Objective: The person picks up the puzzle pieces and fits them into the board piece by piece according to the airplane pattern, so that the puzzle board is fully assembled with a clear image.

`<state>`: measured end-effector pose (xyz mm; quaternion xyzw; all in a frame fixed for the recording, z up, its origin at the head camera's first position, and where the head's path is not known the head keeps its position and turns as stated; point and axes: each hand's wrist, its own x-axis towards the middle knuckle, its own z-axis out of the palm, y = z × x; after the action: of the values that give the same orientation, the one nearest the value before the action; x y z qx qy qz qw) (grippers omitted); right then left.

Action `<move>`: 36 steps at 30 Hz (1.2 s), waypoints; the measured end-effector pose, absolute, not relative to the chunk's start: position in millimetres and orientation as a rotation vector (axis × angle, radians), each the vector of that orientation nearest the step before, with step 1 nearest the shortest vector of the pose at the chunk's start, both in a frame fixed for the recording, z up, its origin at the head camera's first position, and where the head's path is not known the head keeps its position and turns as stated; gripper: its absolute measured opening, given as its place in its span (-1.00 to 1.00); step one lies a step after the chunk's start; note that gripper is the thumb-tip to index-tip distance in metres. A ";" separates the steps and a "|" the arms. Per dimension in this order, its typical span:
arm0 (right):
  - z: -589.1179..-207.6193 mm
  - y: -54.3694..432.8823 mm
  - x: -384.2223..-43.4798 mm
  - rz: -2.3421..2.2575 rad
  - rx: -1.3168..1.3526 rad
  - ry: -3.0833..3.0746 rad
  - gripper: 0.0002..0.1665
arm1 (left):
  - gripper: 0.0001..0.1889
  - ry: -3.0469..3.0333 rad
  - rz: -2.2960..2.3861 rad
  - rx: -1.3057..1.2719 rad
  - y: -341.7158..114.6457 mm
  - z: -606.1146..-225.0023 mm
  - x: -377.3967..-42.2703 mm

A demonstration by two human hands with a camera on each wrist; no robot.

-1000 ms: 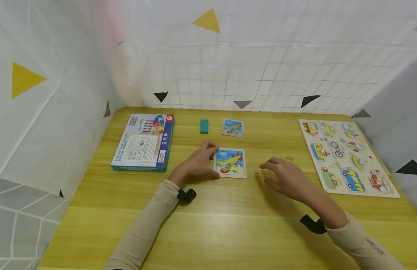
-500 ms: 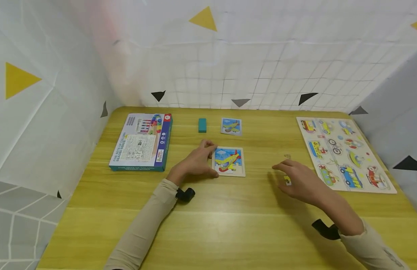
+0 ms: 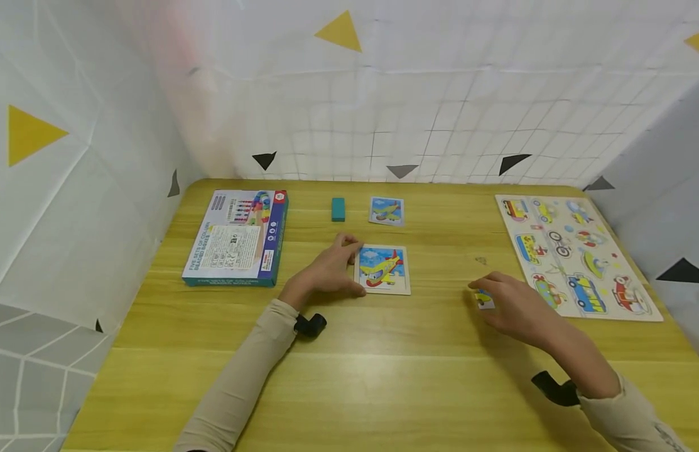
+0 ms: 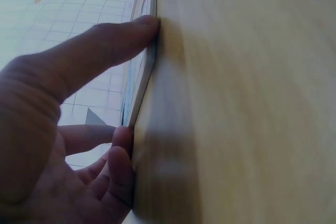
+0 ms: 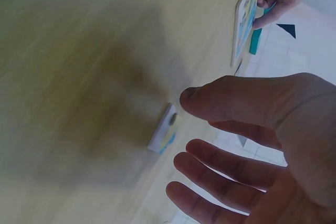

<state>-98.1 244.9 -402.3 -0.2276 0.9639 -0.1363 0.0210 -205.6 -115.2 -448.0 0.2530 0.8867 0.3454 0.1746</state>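
Observation:
A small square jigsaw puzzle (image 3: 382, 270) in a pale tray, with a yellow and red airplane on blue, lies flat mid-table. My left hand (image 3: 329, 267) holds its left side, thumb at the near corner and fingertips at the far one; the left wrist view shows the thumb (image 4: 142, 27) against the tray's edge. To the right, a loose puzzle piece (image 3: 485, 300) lies on the table, partly covered by my right hand (image 3: 515, 307). In the right wrist view that piece (image 5: 164, 129) sits apart from the fingers, which are spread and hold nothing.
Behind the puzzle are a smaller airplane picture (image 3: 386, 211) and a teal block (image 3: 338, 209). A beaded-boxes carton (image 3: 236, 238) stands at left, a vehicle puzzle board (image 3: 578, 257) at right. A white patterned sheet (image 3: 439, 94) closes off the back.
My right hand has moved right, away from the airplane puzzle, and the loose piece now shows beside its fingers. The left hand stays at the puzzle's left edge.

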 end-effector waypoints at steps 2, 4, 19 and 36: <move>-404.0 245.6 -98.7 -0.422 -0.703 2.985 -0.48 | 0.14 2.511 0.980 0.726 -115.4 -448.0 -205.7; -405.9 246.1 -99.6 -0.424 -0.698 2.983 -0.50 | 0.14 2.511 0.980 0.735 -115.7 -448.0 -205.6; -415.2 250.0 -108.6 -0.404 -0.669 2.995 -0.60 | 0.14 2.511 0.982 0.738 -115.8 -447.9 -205.5; -416.5 239.3 -113.5 -0.446 -0.741 3.044 -0.73 | 0.14 2.513 0.990 0.738 -115.7 -448.1 -204.8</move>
<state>-113.5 239.3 -416.5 -0.2340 0.9619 -0.1410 -0.0115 -204.8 -115.7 -448.1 0.2596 0.8845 0.3484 0.1699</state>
